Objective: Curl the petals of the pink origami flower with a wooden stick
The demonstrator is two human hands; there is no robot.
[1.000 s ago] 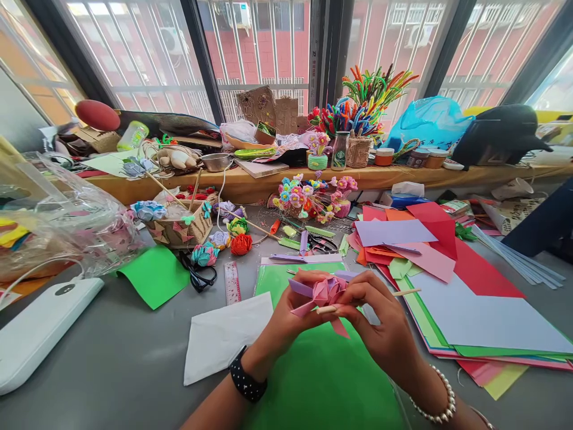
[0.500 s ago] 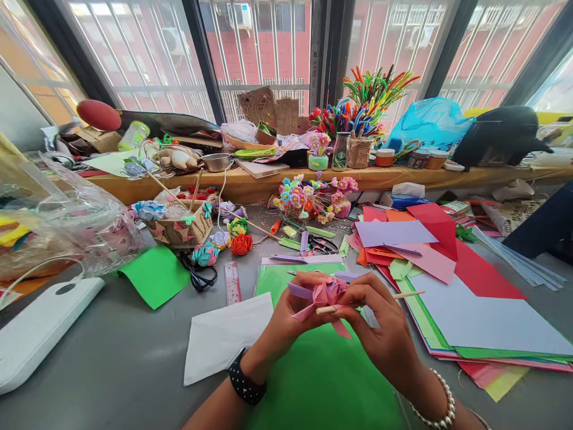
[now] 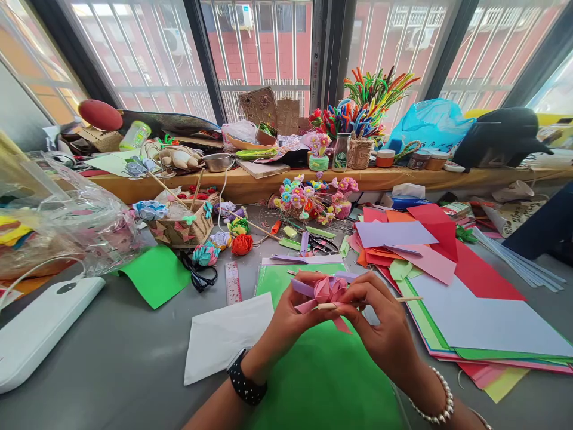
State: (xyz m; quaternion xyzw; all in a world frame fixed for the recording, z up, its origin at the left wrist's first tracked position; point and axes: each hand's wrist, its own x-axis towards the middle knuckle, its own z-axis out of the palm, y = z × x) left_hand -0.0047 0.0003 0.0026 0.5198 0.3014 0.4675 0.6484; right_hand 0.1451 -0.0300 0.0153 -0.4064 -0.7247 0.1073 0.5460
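Observation:
A folded pink paper flower (image 3: 330,289), with a purple paper strip (image 3: 302,288) at its left side, is held over the green sheet (image 3: 331,382). My left hand (image 3: 289,310) grips the flower from the left, fingers closed about its edge. From the right, my right hand (image 3: 373,313) pinches a thin wooden stick (image 3: 409,298) against the petals. The stick lies roughly level; its near end pokes out below the flower, its other end sticks out past the right hand. Fingers hide parts of both flower and stick.
Stacked coloured paper (image 3: 501,322) lies at right. White folded paper (image 3: 228,337), a ruler (image 3: 233,283), glasses (image 3: 201,275) and a white device (image 3: 49,334) are at left. Scissors (image 3: 323,243), paper roses (image 3: 242,244) and crocheted flowers (image 3: 308,197) stand behind.
Almost nothing differs. The flower and the stick have turned or shifted very slightly between my fingers; both hands keep their hold.

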